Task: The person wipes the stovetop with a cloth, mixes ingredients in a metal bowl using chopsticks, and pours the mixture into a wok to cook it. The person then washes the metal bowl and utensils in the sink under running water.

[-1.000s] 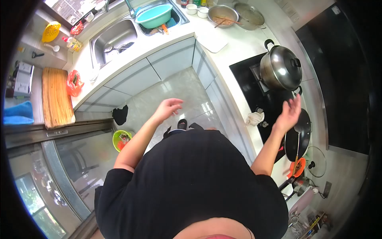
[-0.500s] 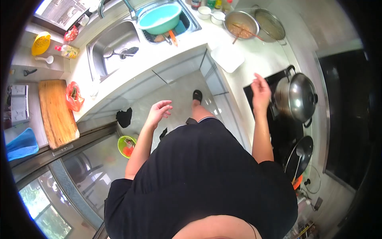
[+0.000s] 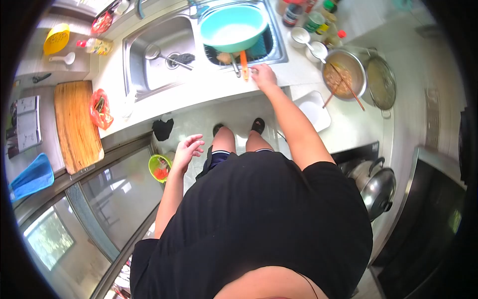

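Note:
My right hand (image 3: 264, 76) reaches over the counter edge by the sink, fingers loosely bent and holding nothing that I can see. Its fingertips are just right of an orange handle (image 3: 244, 64); whether they touch it I cannot tell. That handle sticks out from the right sink basin beside a metal handle (image 3: 235, 66); their far ends are hidden under the turquoise basin (image 3: 233, 29). My left hand (image 3: 188, 150) hangs in the air in front of my body, fingers slightly curled and apart, with nothing in it.
A ladle (image 3: 154, 53) lies in the left sink (image 3: 137, 62). Right of my arm stand a white container (image 3: 316, 112), a pot of food with chopsticks (image 3: 338, 79) and a lidded pot (image 3: 376, 189). At left are a wooden board (image 3: 77, 127) and a red bag (image 3: 101, 112).
My body has moved closer to the sink. My right hand has gone from beside the stove to the orange handle at the sink. My left hand stays free in the air.

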`<state>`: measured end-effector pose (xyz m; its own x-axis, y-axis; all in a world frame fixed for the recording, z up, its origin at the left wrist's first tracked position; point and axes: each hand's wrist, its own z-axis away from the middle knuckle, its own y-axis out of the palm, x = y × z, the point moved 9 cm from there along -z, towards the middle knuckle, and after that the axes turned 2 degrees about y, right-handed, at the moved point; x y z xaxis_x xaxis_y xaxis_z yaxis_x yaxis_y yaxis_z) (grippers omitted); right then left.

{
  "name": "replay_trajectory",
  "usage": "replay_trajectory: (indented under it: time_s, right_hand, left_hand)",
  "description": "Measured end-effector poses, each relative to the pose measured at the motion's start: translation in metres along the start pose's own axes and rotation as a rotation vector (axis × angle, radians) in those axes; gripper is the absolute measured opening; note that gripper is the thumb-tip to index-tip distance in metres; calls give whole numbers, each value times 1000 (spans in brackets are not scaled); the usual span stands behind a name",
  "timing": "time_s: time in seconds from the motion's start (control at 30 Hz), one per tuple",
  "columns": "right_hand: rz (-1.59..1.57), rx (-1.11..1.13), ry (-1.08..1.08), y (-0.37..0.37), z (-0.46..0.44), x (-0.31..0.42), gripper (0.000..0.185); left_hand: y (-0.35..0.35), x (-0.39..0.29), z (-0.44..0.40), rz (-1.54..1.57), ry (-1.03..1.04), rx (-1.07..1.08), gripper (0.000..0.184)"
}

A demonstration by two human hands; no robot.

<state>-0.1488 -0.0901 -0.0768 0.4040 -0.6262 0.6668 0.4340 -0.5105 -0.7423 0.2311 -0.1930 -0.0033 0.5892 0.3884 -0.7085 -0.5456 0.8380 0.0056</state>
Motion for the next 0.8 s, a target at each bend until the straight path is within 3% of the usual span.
replay_trajectory:
  time_s: [0.13, 0.33, 0.5, 0.57, 0.63, 0.7, 0.73, 0.77, 0.8]
  right_hand:
    - [66, 120, -8, 12, -10, -6, 12]
    - [278, 143, -53, 10, -11, 15, 15]
    - [286, 56, 252, 5, -13, -7, 22]
    - [77, -115, 220, -8, -21, 36, 21]
    - [-179, -265, 235, -7, -30, 112, 20]
    - [-278, -268, 107, 16, -46, 178, 24]
    - [-172, -161, 95, 25, -55, 227, 23]
    - [-284, -134, 71, 58, -65, 230, 18]
    - [-234, -204, -126, 88, -72, 246, 21]
  left_hand:
    - [-65, 13, -3, 62, -56, -123, 34]
    - [-176, -8, -49, 104, 6, -212, 33]
    - [-290, -49, -92, 52, 104, -320, 33]
    - [-362, -35, -129, -345, 344, -486, 37]
    - [-378, -77, -123, -392, 341, -582, 40]
    - [-400, -93, -133, -872, 443, -629, 43]
    - [-421, -71, -157, -870, 439, -576, 46]
    - [-407, -93, -154, -990, 390, -546, 48]
    - [-408, -88, -161, -1035, 431, -521, 48]
